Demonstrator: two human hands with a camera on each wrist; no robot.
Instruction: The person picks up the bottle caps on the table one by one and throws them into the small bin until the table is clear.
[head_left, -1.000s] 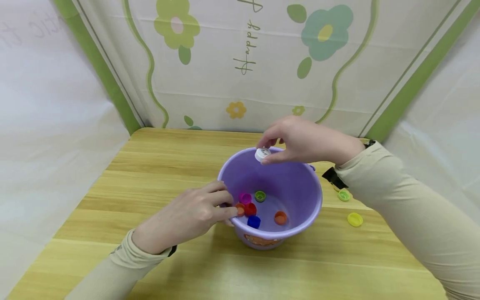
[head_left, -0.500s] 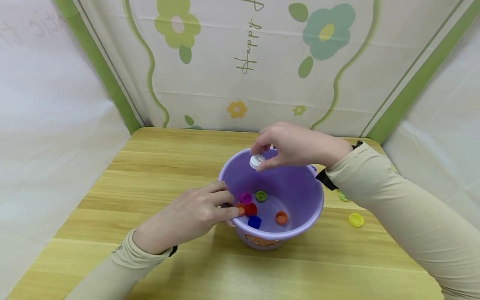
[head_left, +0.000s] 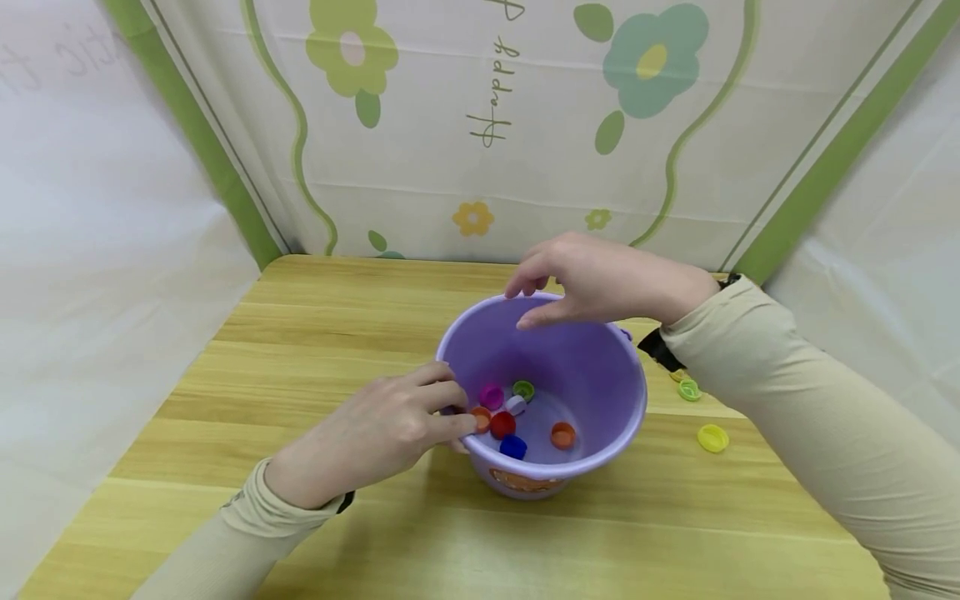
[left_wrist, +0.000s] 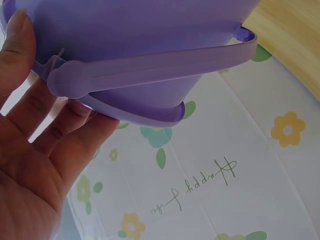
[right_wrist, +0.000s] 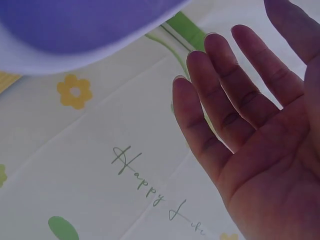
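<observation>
A purple bucket (head_left: 581, 367) stands on the wooden table. My left hand (head_left: 390, 429) grips its left rim, thumb on one side and fingers on the other; the left wrist view shows the fingers by the handle (left_wrist: 150, 67). Over the far rim hovers my right hand (head_left: 592, 279), fingers apart and holding nothing; its bare palm (right_wrist: 270, 170) shows in the right wrist view. On the bucket's floor lie several bottle caps: a white cap (head_left: 516, 405), a red cap (head_left: 502, 426), a blue cap (head_left: 513, 447), a magenta cap (head_left: 492, 397), a green cap (head_left: 523, 390) and an orange cap (head_left: 562, 435).
Right of the bucket, a yellow cap (head_left: 712, 438) and a light green cap (head_left: 689, 390) lie on the table (head_left: 337, 325), close to the right sleeve. A flowered white curtain (head_left: 420, 125) hangs behind the table.
The white cap, pinched by my right hand in the earlier frames, has dropped among the other caps in the bucket. That hand's fingers have spread and it has risen slightly. My left hand stays put.
</observation>
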